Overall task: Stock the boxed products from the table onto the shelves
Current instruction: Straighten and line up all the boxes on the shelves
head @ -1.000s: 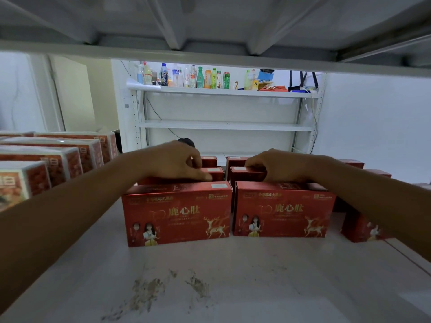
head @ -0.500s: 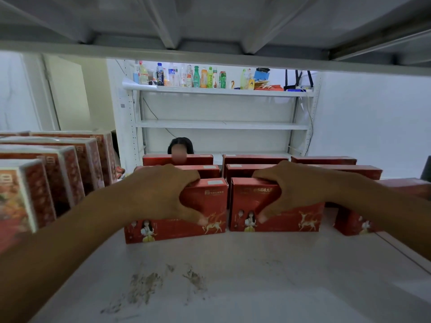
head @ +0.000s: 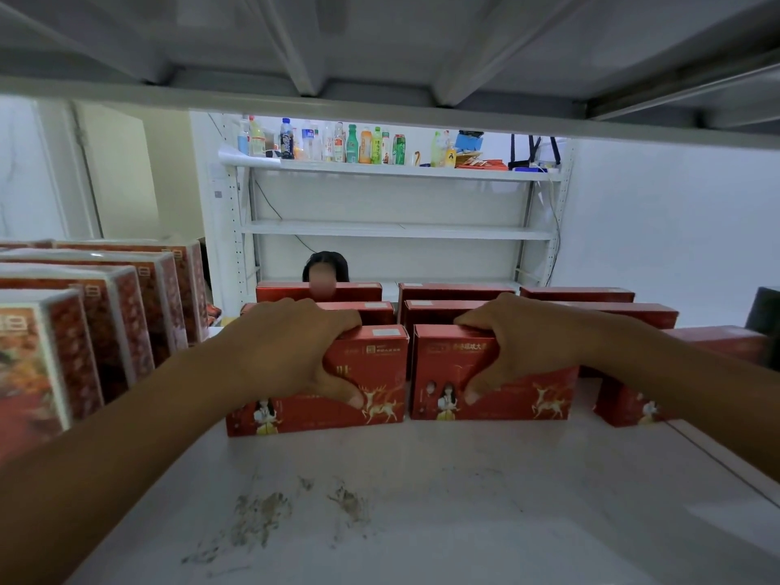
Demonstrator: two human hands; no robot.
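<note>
Two red boxes with a deer print stand side by side at the front of a white shelf (head: 422, 500). My left hand (head: 291, 352) grips the left red box (head: 371, 399), fingers over its top edge and thumb on its front face. My right hand (head: 523, 344) grips the right red box (head: 515, 394) the same way. Behind them stand more red boxes (head: 439, 293) in rows. Another red box (head: 624, 403) stands further right, partly hidden by my right forearm.
Clear-wrapped red and orange boxes (head: 105, 314) line the shelf's left side. The underside of the shelf above (head: 380, 48) hangs low overhead. A person's head (head: 325, 268) shows behind the boxes. A far rack (head: 396, 171) carries bottles. A dark object (head: 764, 310) sits at the right edge.
Both hands moved from the box tops behind to a grip on the two front boxes, thumbs on the front faces. Since half a second ago nothing much has shifted.
</note>
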